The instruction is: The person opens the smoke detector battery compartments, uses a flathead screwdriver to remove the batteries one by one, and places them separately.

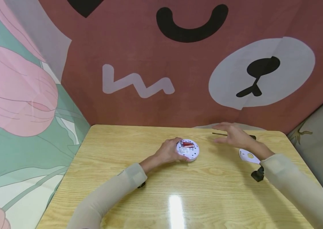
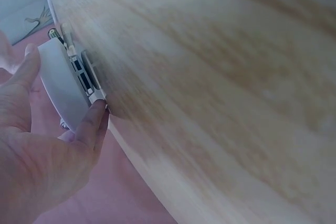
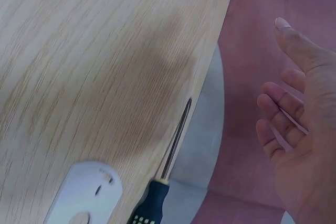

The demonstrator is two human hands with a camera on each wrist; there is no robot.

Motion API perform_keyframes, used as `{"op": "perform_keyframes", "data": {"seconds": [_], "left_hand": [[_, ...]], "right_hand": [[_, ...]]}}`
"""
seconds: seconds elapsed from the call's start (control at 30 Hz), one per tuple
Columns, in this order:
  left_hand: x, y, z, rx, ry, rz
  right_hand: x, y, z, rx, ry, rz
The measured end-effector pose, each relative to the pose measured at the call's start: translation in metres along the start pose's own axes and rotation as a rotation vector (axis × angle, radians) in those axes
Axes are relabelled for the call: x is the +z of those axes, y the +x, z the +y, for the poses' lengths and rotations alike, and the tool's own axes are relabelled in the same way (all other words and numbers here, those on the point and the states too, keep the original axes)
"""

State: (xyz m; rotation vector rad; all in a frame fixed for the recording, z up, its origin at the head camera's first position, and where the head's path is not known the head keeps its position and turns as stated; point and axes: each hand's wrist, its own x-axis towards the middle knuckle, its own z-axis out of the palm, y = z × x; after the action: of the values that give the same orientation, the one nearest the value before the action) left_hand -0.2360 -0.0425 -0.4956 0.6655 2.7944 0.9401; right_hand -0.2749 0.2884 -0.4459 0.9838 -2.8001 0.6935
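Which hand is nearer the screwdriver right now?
The right hand: it hovers open just above the screwdriver at the table's far edge. The left hand is off to the left, holding the round white device.

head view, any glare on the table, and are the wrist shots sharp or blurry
Head view: a bright streak of glare on the table near the front edge; the hands cast soft shadows. Left wrist view: wood grain smeared with blur, the round white device soft. Right wrist view: sharper, the screwdriver clear, a dark soft shadow on the wood.
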Motion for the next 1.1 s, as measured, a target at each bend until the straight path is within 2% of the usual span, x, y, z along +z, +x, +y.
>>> {"op": "perform_keyframes", "data": {"seconds": [0.1,0.27,0.37,0.8,1.1], "left_hand": [[0.000,0.000,0.001,-0.003,-0.003,-0.003],[-0.001,0.000,0.001,-0.003,-0.001,-0.005],[-0.001,0.000,0.000,-0.001,-0.002,-0.003],[0.001,0.001,0.000,0.010,0.003,0.003],[0.001,0.001,-0.001,0.015,0.018,0.003]], "right_hand": [[0.004,0.004,-0.005,-0.019,0.015,-0.003],[0.013,0.010,-0.012,-0.145,-0.003,0.056],[0.016,0.013,-0.018,-0.187,-0.017,0.069],[0.024,0.021,-0.045,-0.164,-0.006,0.013],[0.035,0.027,-0.056,-0.193,0.035,0.016]]}}
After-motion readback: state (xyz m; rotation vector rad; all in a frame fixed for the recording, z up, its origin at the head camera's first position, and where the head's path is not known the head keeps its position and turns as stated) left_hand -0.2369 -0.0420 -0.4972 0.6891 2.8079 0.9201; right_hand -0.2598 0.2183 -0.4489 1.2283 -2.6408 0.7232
